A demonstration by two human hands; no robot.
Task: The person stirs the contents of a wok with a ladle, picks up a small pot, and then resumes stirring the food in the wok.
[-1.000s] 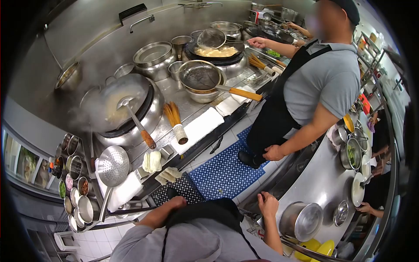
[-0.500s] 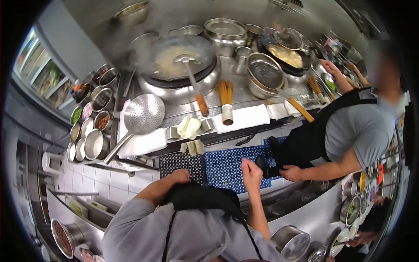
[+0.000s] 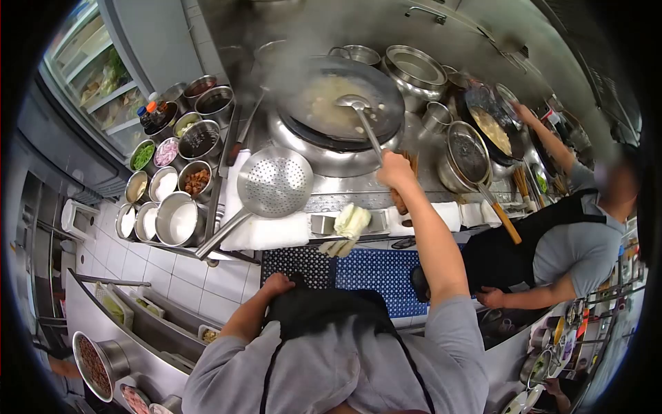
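My right hand (image 3: 398, 171) is wrapped round the wooden handle of a metal wok ladle (image 3: 365, 121). The ladle's bowl rests in a large steaming wok (image 3: 303, 79) that holds pale cloudy liquid with small light bits. Low by my apron is my left hand (image 3: 279, 283), its fingers curled; whatever they may hold is hidden. A perforated strainer (image 3: 275, 181) lies left of the wok, its handle jutting past the counter edge. Behind my right forearm, a bamboo brush (image 3: 412, 161) is mostly hidden. A pale bunched cloth (image 3: 352, 221) sits at the counter's front edge.
Steel pots of ingredients, including chopped greens (image 3: 143, 156) and red onion (image 3: 166, 152), stand at left. To the right, a co-worker (image 3: 579, 241) reaches toward a second wok (image 3: 491, 131). A sieve with a wooden handle (image 3: 500, 214) rests on a pot. Blue matting (image 3: 379, 276) covers the floor.
My right hand has risen from beside my waist and taken hold of the ladle's handle. My left hand stays low. The view has shifted, and the co-worker's far arm is reaching out.
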